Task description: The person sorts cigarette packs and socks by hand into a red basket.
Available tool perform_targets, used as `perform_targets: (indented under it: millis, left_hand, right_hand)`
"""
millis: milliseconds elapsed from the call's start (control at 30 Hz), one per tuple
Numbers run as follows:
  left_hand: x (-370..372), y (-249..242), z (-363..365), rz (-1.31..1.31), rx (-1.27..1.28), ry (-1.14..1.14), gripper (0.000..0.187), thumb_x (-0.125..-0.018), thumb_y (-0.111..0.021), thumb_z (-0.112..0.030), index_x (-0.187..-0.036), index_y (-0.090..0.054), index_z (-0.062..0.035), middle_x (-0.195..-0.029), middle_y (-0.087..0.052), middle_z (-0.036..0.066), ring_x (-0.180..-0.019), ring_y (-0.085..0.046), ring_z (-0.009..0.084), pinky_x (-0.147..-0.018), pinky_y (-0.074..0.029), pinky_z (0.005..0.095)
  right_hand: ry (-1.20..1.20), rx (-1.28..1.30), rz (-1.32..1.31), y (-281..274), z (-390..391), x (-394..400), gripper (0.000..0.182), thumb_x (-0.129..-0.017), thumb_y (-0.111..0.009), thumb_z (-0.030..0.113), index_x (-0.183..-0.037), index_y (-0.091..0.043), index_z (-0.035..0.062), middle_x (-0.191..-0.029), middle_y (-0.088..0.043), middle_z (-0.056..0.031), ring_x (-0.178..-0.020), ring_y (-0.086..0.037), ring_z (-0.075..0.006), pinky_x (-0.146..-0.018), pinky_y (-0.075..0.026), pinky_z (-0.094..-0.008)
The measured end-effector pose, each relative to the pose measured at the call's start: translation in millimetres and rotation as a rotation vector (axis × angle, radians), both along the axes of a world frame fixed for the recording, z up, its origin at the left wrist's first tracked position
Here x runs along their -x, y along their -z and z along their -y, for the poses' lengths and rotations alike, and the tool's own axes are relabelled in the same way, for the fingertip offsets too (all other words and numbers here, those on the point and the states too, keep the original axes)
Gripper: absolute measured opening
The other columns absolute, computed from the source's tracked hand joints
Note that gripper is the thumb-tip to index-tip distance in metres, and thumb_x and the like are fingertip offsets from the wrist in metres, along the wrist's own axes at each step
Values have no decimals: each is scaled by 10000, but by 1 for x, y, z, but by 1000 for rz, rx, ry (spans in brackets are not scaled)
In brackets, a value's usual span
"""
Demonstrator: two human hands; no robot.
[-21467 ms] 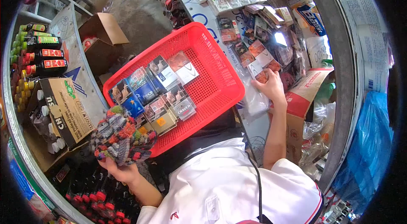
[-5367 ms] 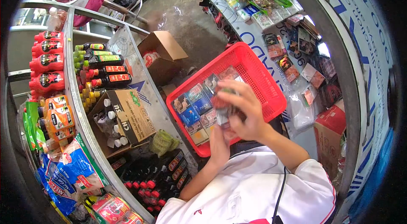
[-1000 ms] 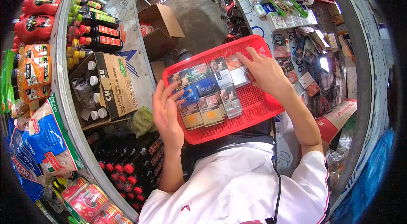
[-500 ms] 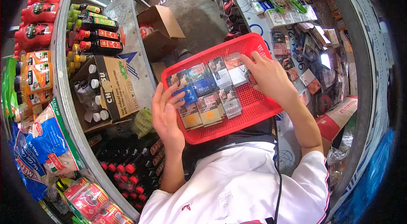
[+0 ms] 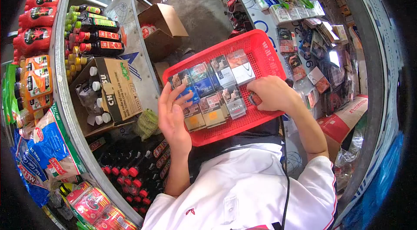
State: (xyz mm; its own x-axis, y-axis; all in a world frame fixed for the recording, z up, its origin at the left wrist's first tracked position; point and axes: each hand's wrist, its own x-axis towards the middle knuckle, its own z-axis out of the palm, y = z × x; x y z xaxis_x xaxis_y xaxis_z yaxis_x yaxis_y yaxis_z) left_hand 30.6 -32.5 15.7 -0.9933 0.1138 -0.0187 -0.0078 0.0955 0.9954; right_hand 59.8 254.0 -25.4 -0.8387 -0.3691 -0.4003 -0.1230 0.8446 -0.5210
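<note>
A red plastic basket (image 5: 265, 38) lies tilted in front of my body. In its left and middle part, cigarette packs stand in two rows, among them a blue Prince pack (image 5: 205, 87), a grey Craven pack (image 5: 236, 107) and a white pack (image 5: 241, 73). My right hand (image 5: 271, 94) is inside the basket's right side, its fingers closed round a dark cigarette pack (image 5: 255, 98), mostly hidden by the hand. At the basket's left end, my left hand (image 5: 173, 119) has its fingers spread over the rim and the edge of a blue pack (image 5: 189, 95).
Sauce bottles (image 5: 102, 41) and a Chin-Su carton (image 5: 119, 86) fill the left shelf. An open cardboard box (image 5: 167, 25) stands beyond the basket. On the right counter lie loose cigarette packs (image 5: 319, 78). A metal post (image 5: 69, 112) curves along the left.
My right hand has moved down and towards me, from the basket's far right edge to beside the Craven pack, with the dark pack in it. The left hand has barely moved.
</note>
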Motion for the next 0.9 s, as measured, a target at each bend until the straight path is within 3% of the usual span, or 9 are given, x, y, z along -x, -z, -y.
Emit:
perform_targets:
  millis: [200, 300, 367, 500, 600, 667, 733, 867, 900]
  left_hand:
    - [-3, 0, -3, 28, 13, 5, 616, -1077, -487, -388, -1512, -418, 42, -1360, -611, 230, -1133, -674, 274, -960, -536, 381]
    - [-9, -2, -3, 82, 17, 118, 610, -1076, -494, -409, -1489, -459, 39, -1356, -618, 220, -1133, -671, 260, -947, -537, 378]
    - [-16, 1, -7, 146, -66, 226, 546, -1089, -499, -318, -1501, -445, 37, -1390, -604, 170, -1141, -645, 231, -972, -507, 358]
    - [-39, 1, -29, 342, -115, 485, 604, -1064, -544, -256, -1562, -358, 31, -1502, -515, 168, -1228, -590, 228, -1064, -465, 393]
    - [-48, -3, -45, 371, -254, 494, 723, -1081, -517, -376, -1622, -221, 2, -1507, -495, 190, -1266, -570, 259, -1120, -413, 417]
    - [-45, -4, -47, 386, -225, 522, 740, -1080, -502, -422, -1619, -228, 5, -1498, -497, 202, -1271, -573, 270, -1111, -417, 414]
    - [-41, 0, -44, 373, -160, 543, 786, -1073, -460, -529, -1608, -255, 10, -1485, -502, 228, -1280, -582, 287, -1083, -431, 408]
    - [-33, 6, -35, 357, -103, 485, 783, -1071, -423, -570, -1577, -316, 18, -1450, -536, 224, -1244, -607, 278, -1044, -455, 397]
    - [-32, 6, -35, 357, -107, 481, 783, -1071, -423, -570, -1577, -316, 18, -1450, -536, 224, -1244, -607, 278, -1044, -455, 397]
  right_hand:
    - [-17, -56, 86, -15, 0, 1, 374, -668, -800, 162, -1004, -685, 43, -977, -727, -169, -957, -703, -376, -842, -554, -475]
    - [101, 128, -28, -42, -3, -2, 477, -719, -815, 179, -1154, -686, 30, -1055, -720, -174, -1030, -694, -360, -896, -555, -455]
    - [230, 436, -193, -55, 4, -5, 597, -718, -810, 121, -1285, -646, 29, -1170, -686, -192, -1092, -677, -354, -953, -539, -416]
    - [425, 801, -406, -63, 39, -13, 577, -765, -828, 79, -1308, -640, 26, -1282, -655, -164, -1216, -636, -333, -1040, -504, -416]
    - [493, 684, -362, -66, 33, -26, 548, -736, -829, 56, -1259, -667, 33, -1273, -656, -163, -1209, -638, -329, -1047, -498, -412]
    - [629, 511, -403, -59, 7, -35, 468, -735, -805, 49, -1189, -691, 22, -1237, -671, -166, -1204, -641, -323, -1039, -500, -413]
    - [748, 137, -482, -41, -35, -50, 392, -790, -773, 141, -1158, -705, 28, -1263, -656, -173, -1080, -685, -357, -974, -535, -408]
    - [1196, -426, -168, -20, -103, -91, 437, -828, -733, 298, -1168, -698, 25, -1298, -653, -141, -1144, -670, -368, -975, -535, -443]
    - [1134, -532, -215, 14, -133, -118, 482, -808, -745, 299, -1218, -695, 50, -1337, -630, -154, -1135, -673, -389, -979, -536, -460]
